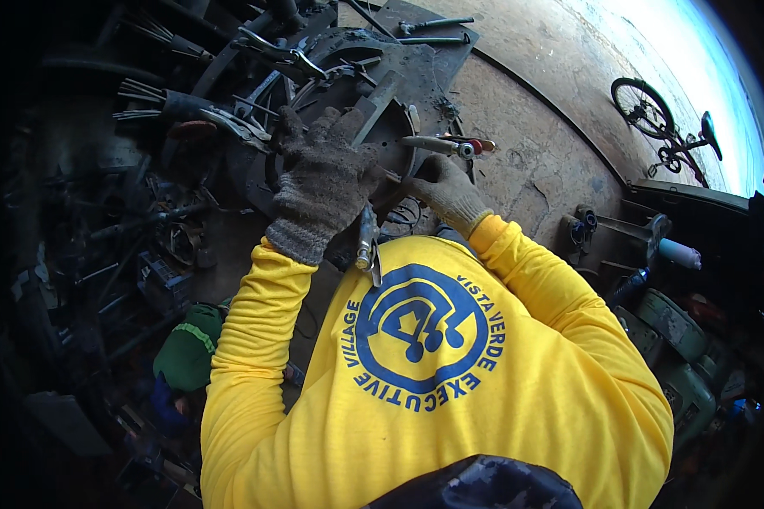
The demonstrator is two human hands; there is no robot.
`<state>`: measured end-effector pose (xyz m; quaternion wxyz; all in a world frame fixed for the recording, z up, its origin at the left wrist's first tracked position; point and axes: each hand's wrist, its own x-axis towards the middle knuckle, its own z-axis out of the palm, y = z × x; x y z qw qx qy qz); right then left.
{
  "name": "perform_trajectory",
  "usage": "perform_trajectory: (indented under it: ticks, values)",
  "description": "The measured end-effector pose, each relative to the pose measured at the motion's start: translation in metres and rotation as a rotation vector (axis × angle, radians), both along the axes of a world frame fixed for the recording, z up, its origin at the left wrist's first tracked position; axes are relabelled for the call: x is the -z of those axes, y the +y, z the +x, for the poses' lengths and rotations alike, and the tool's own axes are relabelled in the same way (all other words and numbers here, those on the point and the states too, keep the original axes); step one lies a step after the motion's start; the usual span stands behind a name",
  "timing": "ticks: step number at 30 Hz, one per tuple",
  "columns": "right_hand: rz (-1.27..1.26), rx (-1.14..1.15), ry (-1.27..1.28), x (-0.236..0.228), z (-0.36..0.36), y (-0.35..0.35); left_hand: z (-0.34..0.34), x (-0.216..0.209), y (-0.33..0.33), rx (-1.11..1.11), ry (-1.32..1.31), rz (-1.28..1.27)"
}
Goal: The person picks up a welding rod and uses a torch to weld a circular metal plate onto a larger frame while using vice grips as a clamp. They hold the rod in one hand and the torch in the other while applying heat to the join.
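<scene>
Head view, shirt (535, 373): blue letters (418, 405) are circling.
Round metal (395, 151): sitting under my left hand (324, 174), beside my right hand (448, 191).
Grips: both curling; I can't tell what they're holding.
Pliers (433, 145): poking out close by.

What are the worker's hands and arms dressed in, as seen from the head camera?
The left hand wears a dark, soiled grey-brown knit glove; the right hand, a paler, beige-grey one. Both arms have long, bright yellow, wrinkled sleeves reaching the glove cuffs.

a flat grey bar (380, 105) is laid aslant over a dark round metal piece (393, 151), edged by locking pliers (433, 145).
</scene>
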<state>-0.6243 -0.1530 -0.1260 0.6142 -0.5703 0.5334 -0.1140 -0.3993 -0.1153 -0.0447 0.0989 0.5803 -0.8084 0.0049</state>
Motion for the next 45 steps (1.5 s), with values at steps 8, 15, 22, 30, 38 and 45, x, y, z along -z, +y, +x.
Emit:
perform_trajectory:
  ticks: [8, 15, 22, 30, 38, 45]
  values:
    - [0.324, 0.316, -0.446, 0.027, -0.016, 0.014, -0.001, 0.002, 0.0, 0.0, 0.068, -0.005]
    - [0.154, 0.115, -0.214, 0.035, -0.013, 0.009, -0.003, -0.002, -0.002, -0.002, 0.048, 0.021]
    - [0.069, -0.002, 0.088, 0.0, -0.001, -0.001, -0.005, -0.007, -0.003, -0.017, 0.034, 0.049]
    - [0.028, 0.019, 0.017, 0.001, 0.001, -0.001, -0.004, -0.003, -0.002, -0.024, 0.026, 0.063]
    - [0.056, 0.041, 0.006, 0.004, 0.003, 0.0, -0.002, -0.002, -0.001, -0.017, 0.031, 0.046]
    - [0.149, 0.05, -0.067, 0.011, -0.003, -0.001, -0.006, -0.007, -0.003, -0.026, -0.002, 0.058]
